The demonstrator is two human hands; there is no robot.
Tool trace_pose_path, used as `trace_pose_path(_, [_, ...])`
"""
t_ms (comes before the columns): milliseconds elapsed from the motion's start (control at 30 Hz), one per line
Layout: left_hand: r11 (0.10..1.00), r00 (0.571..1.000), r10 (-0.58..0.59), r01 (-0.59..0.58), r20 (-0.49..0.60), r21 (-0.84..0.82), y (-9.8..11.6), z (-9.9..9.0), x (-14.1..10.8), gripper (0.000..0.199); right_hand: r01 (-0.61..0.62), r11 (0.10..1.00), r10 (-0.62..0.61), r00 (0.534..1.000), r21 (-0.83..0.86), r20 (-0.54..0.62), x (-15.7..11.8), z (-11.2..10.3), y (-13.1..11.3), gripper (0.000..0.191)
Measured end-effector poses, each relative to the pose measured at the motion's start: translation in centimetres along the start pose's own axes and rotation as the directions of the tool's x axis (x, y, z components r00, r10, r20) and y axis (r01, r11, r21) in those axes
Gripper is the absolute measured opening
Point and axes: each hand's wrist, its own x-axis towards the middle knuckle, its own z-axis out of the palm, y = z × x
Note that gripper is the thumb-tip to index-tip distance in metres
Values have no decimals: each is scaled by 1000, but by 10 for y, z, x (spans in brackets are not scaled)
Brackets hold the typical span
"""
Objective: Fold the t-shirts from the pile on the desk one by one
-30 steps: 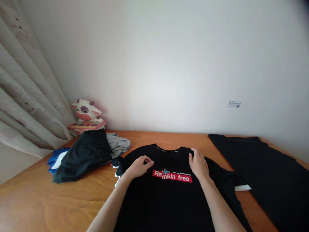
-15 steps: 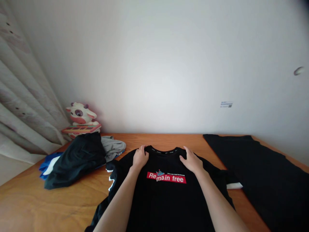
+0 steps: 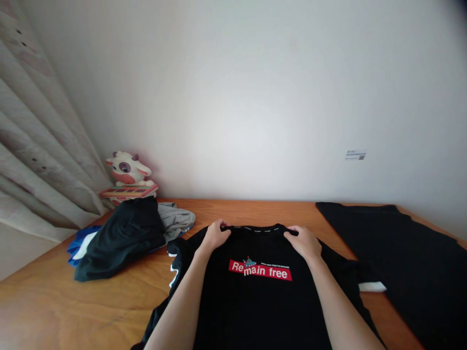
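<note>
A black T-shirt [image 3: 255, 306] with a red "Remain free" print lies front side up on the wooden table, its collar toward the wall. At the left of the collar, my left hand [image 3: 218, 236] pinches the shoulder fabric, thumb on top and fingertips over the far edge. My right hand [image 3: 303, 241] grips the other shoulder beside the collar in the same way. The neckline is drawn nearly straight between both hands. White trim shows on the bunched left sleeve and on the right sleeve's end. The shirt's lower part is out of the frame.
A heap of clothes [image 3: 120, 243], dark green, grey, blue and white, lies at the left. Behind it stands a toy cow with a keyboard [image 3: 128, 177], near a curtain [image 3: 36, 146]. A flat black garment [image 3: 394, 243] covers the right side of the wooden table [image 3: 109, 311].
Both hands have closed on the shirt's shoulders, and the collar has been pulled straighter and wider. The view has shifted slightly left.
</note>
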Motion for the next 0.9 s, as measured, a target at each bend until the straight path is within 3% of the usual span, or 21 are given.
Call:
trace_pose_path(133, [995,997,52,-57,-55,-80,2,0,-2,23,155,978,-138,983,139,-124,-8,2,1,24])
trace_pose_path(333, [967,984,138,-158,-112,-201,11,-10,-8,44,375,871,-282,911,317,-302,-16,-3,-9,16])
trace_pose_path(500, [972,973,126,-160,-194,-172,15,-16,-11,17,443,836,-323,874,323,-362,-19,-9,-13,26])
trace_pose_path(567, [978,962,92,-135,-257,-156,16,-17,-11,20,455,836,-332,865,308,-375,-19,-10,-14,29])
trace_pose_path(700, [980,901,26,-107,-433,-165,21,-21,-11,21,449,853,-310,846,267,-433,-18,-13,-16,37])
trace_pose_path(767, [966,916,-58,-49,-397,-254,22,-22,-11,19,416,878,-280,848,237,-450,-18,-15,-17,43])
trace_pose_path(900, [910,971,-160,76,-177,-406,22,-20,-8,31,321,912,-214,904,256,-370,-22,-16,-18,48])
